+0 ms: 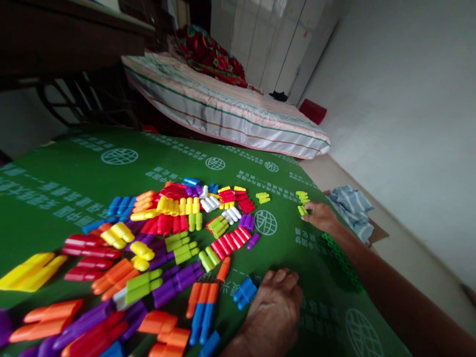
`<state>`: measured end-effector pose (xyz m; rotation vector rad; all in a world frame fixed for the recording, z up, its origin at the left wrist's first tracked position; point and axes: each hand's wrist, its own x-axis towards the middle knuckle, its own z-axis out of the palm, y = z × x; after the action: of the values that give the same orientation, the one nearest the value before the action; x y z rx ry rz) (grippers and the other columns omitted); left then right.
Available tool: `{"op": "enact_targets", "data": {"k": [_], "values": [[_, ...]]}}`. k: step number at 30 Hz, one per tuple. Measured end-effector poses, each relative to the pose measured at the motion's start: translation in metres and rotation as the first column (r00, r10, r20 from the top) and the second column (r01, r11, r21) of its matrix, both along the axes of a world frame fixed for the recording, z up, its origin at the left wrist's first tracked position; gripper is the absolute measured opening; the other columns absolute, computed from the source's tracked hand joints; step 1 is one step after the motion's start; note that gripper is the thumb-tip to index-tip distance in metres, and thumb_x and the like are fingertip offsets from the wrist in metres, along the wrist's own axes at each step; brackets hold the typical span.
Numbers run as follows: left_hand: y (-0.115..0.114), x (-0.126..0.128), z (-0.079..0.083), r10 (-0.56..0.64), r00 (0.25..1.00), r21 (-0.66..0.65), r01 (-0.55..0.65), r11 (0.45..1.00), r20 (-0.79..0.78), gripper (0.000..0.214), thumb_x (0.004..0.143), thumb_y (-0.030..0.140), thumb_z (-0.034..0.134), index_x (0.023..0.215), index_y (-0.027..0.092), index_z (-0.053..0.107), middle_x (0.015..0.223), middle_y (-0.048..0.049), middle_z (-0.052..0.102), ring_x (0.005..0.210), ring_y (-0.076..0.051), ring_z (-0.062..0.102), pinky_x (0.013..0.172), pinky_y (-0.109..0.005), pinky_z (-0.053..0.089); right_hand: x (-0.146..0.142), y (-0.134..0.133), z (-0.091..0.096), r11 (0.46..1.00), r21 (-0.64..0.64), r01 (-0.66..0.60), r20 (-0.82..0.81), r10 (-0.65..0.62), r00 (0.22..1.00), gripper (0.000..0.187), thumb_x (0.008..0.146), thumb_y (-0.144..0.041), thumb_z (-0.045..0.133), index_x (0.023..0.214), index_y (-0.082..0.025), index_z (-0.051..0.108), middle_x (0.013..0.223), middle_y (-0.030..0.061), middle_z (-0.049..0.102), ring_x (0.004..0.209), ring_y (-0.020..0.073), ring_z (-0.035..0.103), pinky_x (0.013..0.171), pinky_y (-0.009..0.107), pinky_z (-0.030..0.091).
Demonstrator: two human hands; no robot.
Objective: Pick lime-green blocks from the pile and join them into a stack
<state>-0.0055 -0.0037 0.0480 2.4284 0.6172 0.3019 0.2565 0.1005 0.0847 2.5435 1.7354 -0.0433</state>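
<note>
My right hand [320, 216] reaches out near the right edge of the green board [223, 163]. Its fingertips are closed on a small lime-green plastic connector block [302, 210]. Just beyond them is another lime-green block [302, 197], and a third lime-green piece [263, 198] lies apart to the left. Under my right forearm is a dark green chain of ring-shaped pieces [342, 260]. What looks like a bare foot [277, 305] rests on the board at the bottom middle, beside a blue block [245, 292]. My left hand does not show.
Many connector blocks in red, yellow, orange, purple, blue and white cover the board's left and middle, among them a red row [230, 243]. Behind stand a bed [230, 114] and a dark table [74, 34]. Crumpled blue-grey cloth [351, 206] lies off the board's right edge.
</note>
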Motion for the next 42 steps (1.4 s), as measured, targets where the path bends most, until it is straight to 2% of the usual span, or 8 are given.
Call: {"op": "enact_targets", "data": {"k": [4,12,17,21,25,30,39,42], "values": [[0.001,0.0,-0.001,0.001,1.0,-0.008,-0.001,1.0,0.001,0.037,0.087,0.023,0.044,0.12,0.011,0.057,0.139,-0.0118,0.052,0.129,-0.028,0.045,0.111,-0.046,0.034,-0.008,0.006,0.0,0.992,-0.01,-0.128,-0.037,0.127,0.991,0.031,0.072,-0.019,0.066,0.102,-0.026,0.07,0.104,0.0017,0.072,0.091,0.0162,0.065,0.074,0.022,0.044],[0.001,0.001,0.0,-0.01,1.0,-0.004,0.01,1.0,0.004,0.038,0.088,0.024,0.043,0.121,0.011,0.056,0.14,-0.0117,0.052,0.129,-0.029,0.045,0.111,-0.047,0.035,-0.005,0.004,-0.001,0.986,-0.056,-0.156,-0.165,0.145,0.976,0.022,0.069,-0.026,0.069,0.09,-0.022,0.074,0.089,0.0006,0.074,0.081,0.0153,0.066,0.072,0.022,0.046],[0.0,-0.001,0.005,0.003,1.0,-0.003,-0.003,1.0,-0.009,0.037,0.086,0.024,0.046,0.12,0.011,0.057,0.139,-0.0114,0.053,0.129,-0.028,0.045,0.111,-0.046,0.035,0.005,0.005,-0.003,0.995,-0.039,-0.093,-0.197,0.084,0.977,0.013,0.07,-0.027,0.067,0.08,-0.023,0.073,0.08,-0.0021,0.074,0.077,0.0141,0.066,0.068,0.02,0.045],[0.0,0.0,0.004,0.015,1.0,0.022,-0.014,1.0,-0.006,0.036,0.087,0.022,0.044,0.119,0.012,0.058,0.137,-0.0102,0.054,0.128,-0.027,0.046,0.11,-0.045,0.036,0.007,0.005,-0.005,0.998,0.0,-0.061,-0.124,0.06,0.99,0.017,0.07,-0.035,0.069,0.079,-0.022,0.074,0.081,-0.0002,0.074,0.077,0.0148,0.066,0.064,0.021,0.043],[-0.001,0.001,0.002,0.021,1.0,0.04,-0.021,0.999,0.002,0.034,0.086,0.022,0.045,0.117,0.012,0.059,0.134,-0.0103,0.056,0.126,-0.026,0.047,0.108,-0.044,0.037,0.013,0.006,-0.007,0.999,-0.001,0.048,-0.1,-0.048,0.994,0.02,0.071,-0.042,0.069,0.077,-0.023,0.074,0.076,-0.0001,0.073,0.072,0.0147,0.066,0.06,0.021,0.042],[0.001,0.0,0.001,0.001,1.0,0.034,-0.001,0.999,0.013,0.036,0.087,0.023,0.044,0.117,0.012,0.058,0.135,-0.0102,0.055,0.125,-0.027,0.047,0.107,-0.045,0.038,0.023,0.014,-0.01,0.988,0.024,0.151,-0.032,-0.15,0.988,0.031,0.072,-0.048,0.067,0.086,-0.022,0.075,0.084,0.0039,0.074,0.079,0.0173,0.067,0.06,0.023,0.043],[0.002,0.0,0.0,-0.003,1.0,0.027,0.003,1.0,0.001,0.038,0.085,0.024,0.047,0.119,0.012,0.058,0.136,-0.0114,0.054,0.126,-0.027,0.046,0.108,-0.044,0.037,0.028,0.018,-0.01,0.984,0.048,0.172,0.035,-0.173,0.984,0.038,0.075,-0.056,0.063,0.088,-0.022,0.073,0.088,0.0064,0.073,0.082,0.0209,0.068,0.063,0.026,0.045],[0.001,0.0,-0.002,0.003,1.0,0.015,-0.004,1.0,0.017,0.039,0.085,0.027,0.049,0.121,0.013,0.057,0.138,-0.0104,0.054,0.127,-0.027,0.045,0.109,-0.043,0.036,0.028,0.023,-0.007,0.982,0.074,0.175,0.064,-0.18,0.982,0.048,0.078,-0.061,0.058,0.104,-0.022,0.071,0.095,0.0094,0.073,0.09,0.0248,0.068,0.068,0.03,0.047]]}}
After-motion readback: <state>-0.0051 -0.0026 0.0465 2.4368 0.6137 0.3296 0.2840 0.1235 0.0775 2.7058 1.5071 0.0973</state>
